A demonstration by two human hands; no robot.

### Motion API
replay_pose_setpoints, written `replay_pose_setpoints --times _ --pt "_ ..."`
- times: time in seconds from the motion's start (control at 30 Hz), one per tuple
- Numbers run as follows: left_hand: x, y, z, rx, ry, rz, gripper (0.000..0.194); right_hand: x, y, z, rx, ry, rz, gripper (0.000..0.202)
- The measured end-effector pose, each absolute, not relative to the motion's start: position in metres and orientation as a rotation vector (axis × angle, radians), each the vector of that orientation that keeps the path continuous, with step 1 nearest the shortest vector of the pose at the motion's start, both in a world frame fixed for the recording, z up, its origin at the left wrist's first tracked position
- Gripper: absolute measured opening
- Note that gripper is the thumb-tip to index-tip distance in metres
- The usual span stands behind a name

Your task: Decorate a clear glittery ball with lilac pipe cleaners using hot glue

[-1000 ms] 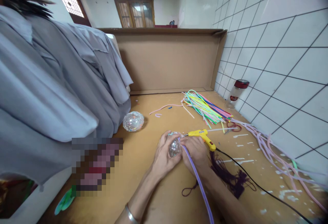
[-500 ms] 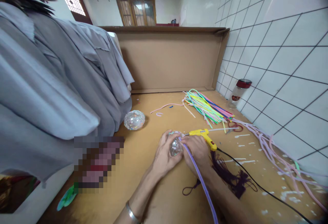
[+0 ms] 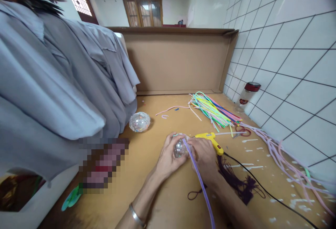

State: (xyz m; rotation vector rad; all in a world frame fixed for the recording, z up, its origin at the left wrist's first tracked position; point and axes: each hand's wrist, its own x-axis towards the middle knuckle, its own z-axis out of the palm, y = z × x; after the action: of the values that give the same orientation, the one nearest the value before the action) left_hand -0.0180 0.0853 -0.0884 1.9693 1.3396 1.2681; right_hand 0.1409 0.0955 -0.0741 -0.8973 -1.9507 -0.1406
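My left hand [image 3: 168, 157] is closed around a small clear plastic bowl [image 3: 180, 148], with the fingers on its far side and the thumb on the near side. At the bowl's right rim, my right hand [image 3: 207, 154] is pinched against a long purple pipe cleaner-like strip [image 3: 200, 180]. The strip's upper end lies at the rim, and its length trails down toward me. Just beyond my right hand lies a yellow hot glue gun [image 3: 216, 145] with a glue stick in its back; its nozzle is partly hidden. My right fingertips are partly covered.
A second clear bowl [image 3: 140, 121] stands to the left. A bundle of coloured strips [image 3: 210, 110] lies at the back right, near a glass jar [image 3: 248, 96]. A dark tassel [image 3: 240, 183] and black cord lie at right. A person in grey clothing [image 3: 78, 82] is on the left.
The purple strip's trailing length has swung left and now passes in front of my right fingers. My right hand has shifted slightly right. The view has turned a little.
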Motion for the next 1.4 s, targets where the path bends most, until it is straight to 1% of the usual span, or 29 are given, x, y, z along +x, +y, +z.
replay_pose_setpoints --times 0.47,0.7,0.77,0.9,1.0,1.13,1.27,1.4 --pt "-0.021 0.085 -0.083 1.981 1.322 1.208 0.057 0.142 0.095 -0.071 -0.94 -1.922 -0.108 0.02" --pt "-0.023 0.087 -0.087 2.014 1.382 1.139 0.078 0.145 0.096 -0.072 -0.936 -1.917 -0.084 0.019" --pt "-0.025 0.088 -0.09 2.031 1.39 1.146 0.08 0.145 0.097 -0.073 -0.945 -1.914 -0.069 0.018" --pt "-0.026 0.092 -0.094 2.05 1.378 1.192 0.075 0.146 0.099 -0.075 -0.965 -1.907 -0.034 0.021" --pt "-0.025 0.093 -0.095 2.026 1.341 1.289 0.071 0.147 0.098 -0.074 -0.993 -1.94 -0.005 0.023" --pt "-0.025 0.094 -0.096 1.88 1.31 1.36 0.072 0.148 0.096 -0.068 -1.0 -2.017 0.103 0.031" --pt "-0.025 0.095 -0.099 1.724 1.246 1.353 0.077 0.149 0.096 -0.067 -0.959 -2.066 0.306 0.048" --pt "-0.026 0.095 -0.1 1.725 1.198 1.29 0.08 0.151 0.101 -0.073 -0.924 -2.107 0.433 0.064"
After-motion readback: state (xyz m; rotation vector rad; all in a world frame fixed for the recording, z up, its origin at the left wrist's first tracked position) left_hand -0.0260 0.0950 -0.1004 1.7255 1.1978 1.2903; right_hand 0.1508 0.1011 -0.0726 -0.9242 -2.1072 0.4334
